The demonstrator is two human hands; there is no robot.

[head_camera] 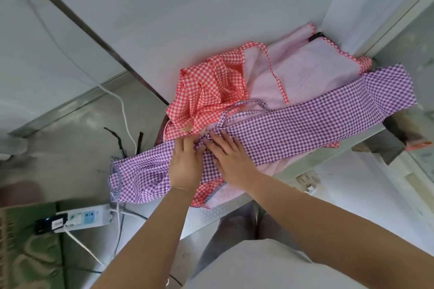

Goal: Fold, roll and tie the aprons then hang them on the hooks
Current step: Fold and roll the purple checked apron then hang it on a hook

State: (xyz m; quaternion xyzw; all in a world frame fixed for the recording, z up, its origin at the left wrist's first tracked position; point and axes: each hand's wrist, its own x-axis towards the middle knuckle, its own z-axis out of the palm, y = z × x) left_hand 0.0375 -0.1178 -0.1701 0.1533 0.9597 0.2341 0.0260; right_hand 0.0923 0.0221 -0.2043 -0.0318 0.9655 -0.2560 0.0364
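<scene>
The white table [211, 19] takes up most of what I can see, running off at a slant with a metal edge along its left side. Across its near end lies the purple checked apron [305, 119], folded into a long band that stretches from the far right of the table to the left, where its end hangs past the table edge over the floor. Under and behind it sits the red checked apron [206, 91], bunched in a heap towards the left, with its pale pink underside spread flat to the right and one thin red strap [273, 70] trailing across that pale cloth.

The person stands at the near edge, both bare arms reaching in over the purple band. The left hand [185, 164] lies on the band with its fingers bent down into a gathered fold of the cloth; whether it truly grips the cloth I cannot tell. The right hand [229, 155] rests just beside it, touching it, fingers nearly straight and spread, pressing the band flat against the table. A thin purple strap [237, 110] loops up from just beyond the fingertips.

Down on the grey floor at the left lies a white power strip [82, 217], with a white cable [122, 110] running up from that side.
</scene>
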